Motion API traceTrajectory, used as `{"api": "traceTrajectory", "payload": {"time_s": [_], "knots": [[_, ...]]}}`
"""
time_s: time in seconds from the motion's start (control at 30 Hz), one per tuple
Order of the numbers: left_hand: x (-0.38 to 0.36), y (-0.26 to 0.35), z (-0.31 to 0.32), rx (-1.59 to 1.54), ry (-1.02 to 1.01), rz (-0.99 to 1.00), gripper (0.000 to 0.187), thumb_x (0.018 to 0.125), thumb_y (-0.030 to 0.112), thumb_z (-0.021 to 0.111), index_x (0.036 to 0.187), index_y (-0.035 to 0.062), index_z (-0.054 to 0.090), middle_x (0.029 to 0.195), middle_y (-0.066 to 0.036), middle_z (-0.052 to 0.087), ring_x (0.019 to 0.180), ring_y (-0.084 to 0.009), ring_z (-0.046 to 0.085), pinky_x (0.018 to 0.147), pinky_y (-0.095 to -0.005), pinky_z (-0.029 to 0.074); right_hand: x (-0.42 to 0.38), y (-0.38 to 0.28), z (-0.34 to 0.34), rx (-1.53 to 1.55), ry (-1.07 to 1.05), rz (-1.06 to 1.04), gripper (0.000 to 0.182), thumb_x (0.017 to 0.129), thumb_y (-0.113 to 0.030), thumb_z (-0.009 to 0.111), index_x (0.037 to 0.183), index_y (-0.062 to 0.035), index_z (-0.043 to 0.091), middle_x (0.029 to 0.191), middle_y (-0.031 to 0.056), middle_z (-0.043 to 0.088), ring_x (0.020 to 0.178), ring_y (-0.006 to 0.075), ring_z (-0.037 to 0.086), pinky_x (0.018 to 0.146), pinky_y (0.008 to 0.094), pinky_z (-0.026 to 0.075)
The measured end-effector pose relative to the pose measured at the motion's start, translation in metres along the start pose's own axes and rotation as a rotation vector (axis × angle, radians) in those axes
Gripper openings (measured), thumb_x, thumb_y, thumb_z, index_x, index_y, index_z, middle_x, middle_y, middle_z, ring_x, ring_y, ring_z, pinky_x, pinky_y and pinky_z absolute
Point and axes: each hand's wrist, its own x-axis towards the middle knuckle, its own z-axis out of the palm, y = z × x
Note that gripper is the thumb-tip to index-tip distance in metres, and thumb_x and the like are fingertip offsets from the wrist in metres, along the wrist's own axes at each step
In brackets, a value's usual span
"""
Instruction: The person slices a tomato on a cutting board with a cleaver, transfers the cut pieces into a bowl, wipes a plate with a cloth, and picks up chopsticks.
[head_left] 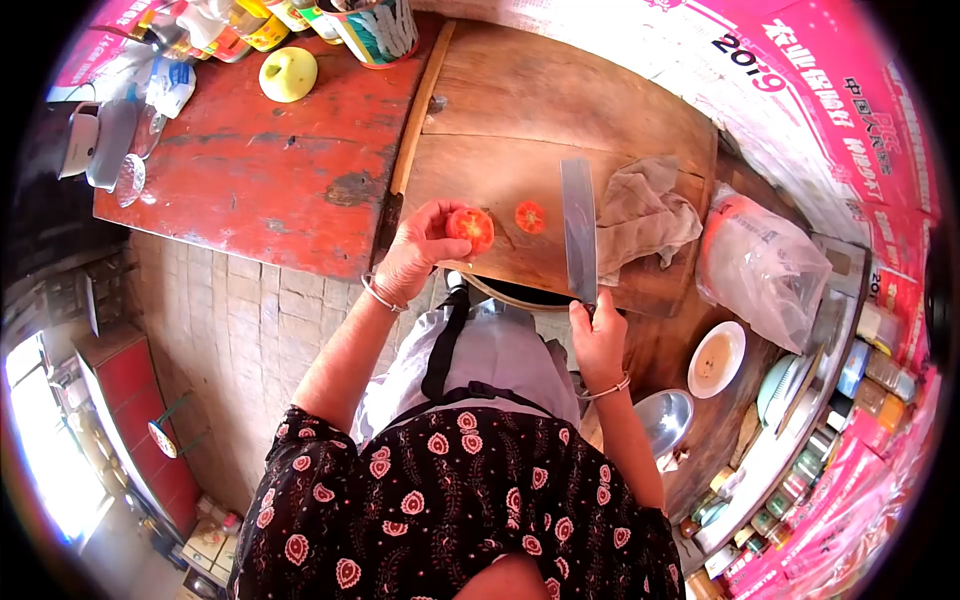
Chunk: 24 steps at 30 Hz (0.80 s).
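Note:
In the head view, my left hand [418, 250] grips a cut tomato [470, 231], its red cut face turned up, above the near edge of a wooden board [500, 120]. A tomato slice [530, 217] lies flat on the board just right of it. My right hand [600, 340] is closed round the handle of a cleaver [578, 225], whose long blade points away from me. The blade stands apart from both tomato pieces. A crumpled brown cloth [650, 215] lies to the right of the blade.
A green apple [288, 75] sits on the red tabletop [280, 160] at left, with bottles behind it. On the right are a plastic bag [765, 265], a white bowl [716, 360] and a metal bowl [664, 420]. Shelved jars [790, 490] line the far right.

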Motion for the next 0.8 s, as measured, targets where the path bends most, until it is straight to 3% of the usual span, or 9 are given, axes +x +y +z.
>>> {"api": "traceTrajectory", "payload": {"time_s": [0.03, 0.17, 0.27, 0.37, 0.5, 0.6, 0.73, 0.8], "knots": [[0.000, 0.000, 0.002, 0.056, -0.028, -0.019, 0.044, 0.073, -0.002, 0.063, 0.115, -0.0018, 0.050, 0.104, -0.012, 0.060, 0.091, -0.0201, 0.062, 0.080, -0.0311, 0.053, -0.001, 0.004, 0.002, 0.005, 0.009, 0.025, 0.015, 0.083, -0.009, 0.060, 0.084, 0.0021, 0.049, 0.058, 0.0127, 0.049, 0.050, 0.0163, 0.044, 0.050, 0.0307, 0.041], [0.005, -0.012, 0.021, 0.069, -0.089, -0.131, 0.044, 0.072, 0.002, 0.066, 0.114, -0.0031, 0.052, 0.098, -0.011, 0.063, 0.088, -0.0193, 0.063, 0.078, -0.0302, 0.053, -0.001, 0.008, 0.010, 0.046, -0.019, 0.055, 0.018, 0.082, -0.011, 0.060, 0.078, 0.0006, 0.046, 0.058, 0.0204, 0.050, 0.052, 0.0350, 0.051, 0.050, 0.0402, 0.040], [0.017, -0.024, 0.032, -0.022, -0.098, -0.191, 0.057, 0.072, 0.001, 0.065, 0.124, -0.0026, 0.044, 0.099, -0.014, 0.062, 0.087, -0.0206, 0.064, 0.076, -0.0311, 0.053, 0.001, 0.015, 0.014, 0.007, -0.045, 0.022, 0.016, 0.081, -0.009, 0.060, 0.082, 0.0025, 0.048, 0.058, 0.0150, 0.049, 0.050, 0.0169, 0.045, 0.050, 0.0319, 0.041], [0.025, -0.021, 0.038, -0.071, -0.087, -0.208, 0.073, 0.071, 0.000, 0.065, 0.135, -0.0021, 0.030, 0.101, -0.018, 0.061, 0.088, -0.0233, 0.064, 0.075, -0.0334, 0.054, 0.006, 0.022, 0.012, -0.003, -0.079, -0.032, 0.015, 0.081, -0.008, 0.060, 0.085, 0.0029, 0.050, 0.056, 0.0130, 0.048, 0.048, 0.0142, 0.044, 0.049, 0.0311, 0.041], [0.041, -0.025, 0.033, -0.097, -0.136, -0.230, 0.066, 0.070, 0.001, 0.067, 0.129, -0.0023, 0.037, 0.102, -0.018, 0.060, 0.089, -0.0245, 0.064, 0.075, -0.0351, 0.055, 0.016, 0.039, 0.012, 0.087, -0.156, -0.062, 0.014, 0.082, -0.008, 0.059, 0.090, 0.0018, 0.054, 0.055, 0.0053, 0.051, 0.046, 0.0093, 0.046, 0.045, 0.0282, 0.040], [0.044, -0.018, 0.037, -0.175, -0.159, -0.204, 0.058, 0.068, 0.001, 0.068, 0.122, -0.0019, 0.045, 0.103, -0.017, 0.060, 0.090, -0.0245, 0.063, 0.077, -0.0353, 0.054, 0.022, 0.045, 0.007, 0.072, -0.248, 0.022, 0.020, 0.078, -0.013, 0.061, 0.090, 0.0025, 0.055, 0.068, 0.0205, 0.058, 0.063, 0.0343, 0.059, 0.057, 0.0398, 0.045], [0.041, -0.020, 0.023, -0.296, -0.148, -0.183, 0.059, 0.068, 0.004, 0.068, 0.122, -0.0023, 0.045, 0.106, -0.014, 0.059, 0.094, -0.0229, 0.061, 0.079, -0.0353, 0.053, 0.029, 0.022, 0.009, 0.180, -0.299, 0.018, 0.015, 0.079, -0.010, 0.061, 0.085, 0.0027, 0.054, 0.062, 0.0153, 0.054, 0.056, 0.0260, 0.056, 0.054, 0.0370, 0.044], [0.032, -0.009, 0.008, -0.345, -0.141, -0.164, 0.056, 0.067, 0.004, 0.066, 0.119, -0.0050, 0.046, 0.106, -0.014, 0.059, 0.093, -0.0233, 0.061, 0.077, -0.0360, 0.054, 0.035, 0.006, 0.015, 0.176, -0.296, 0.010, 0.014, 0.081, -0.009, 0.061, 0.081, 0.0007, 0.051, 0.056, 0.0098, 0.052, 0.049, 0.0175, 0.054, 0.047, 0.0329, 0.042]]}}
